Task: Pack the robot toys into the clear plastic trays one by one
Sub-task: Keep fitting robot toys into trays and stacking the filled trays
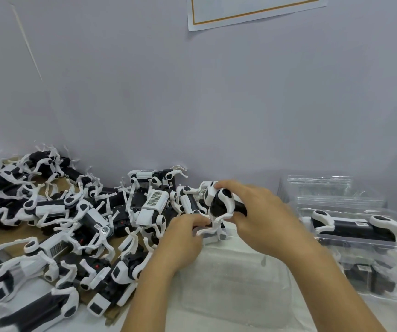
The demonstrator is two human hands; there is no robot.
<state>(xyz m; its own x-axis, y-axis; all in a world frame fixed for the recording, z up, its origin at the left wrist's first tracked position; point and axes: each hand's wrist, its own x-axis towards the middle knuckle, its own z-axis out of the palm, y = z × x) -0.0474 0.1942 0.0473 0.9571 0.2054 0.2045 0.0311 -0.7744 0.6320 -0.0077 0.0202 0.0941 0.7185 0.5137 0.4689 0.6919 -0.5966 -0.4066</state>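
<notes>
Robot toy [223,203], held in the air above the empty clear tray [235,271], sits wrapped in the right hand [252,207] while left hand [185,233] fingers pinch its white leg, which probably wants folding flat before seating.

We see the scene evenly and softly lit, with a cool bluish cast on the wall [121,92] and only faint shadows under the pile of robot toys [61,224]. Both hands are motion-blurred, the right hand [262,212] most. Pale glare streaks the clear plastic trays [336,195]. Wide-angle bending perhaps curves the edges; the lower-left toys look soft.
</notes>
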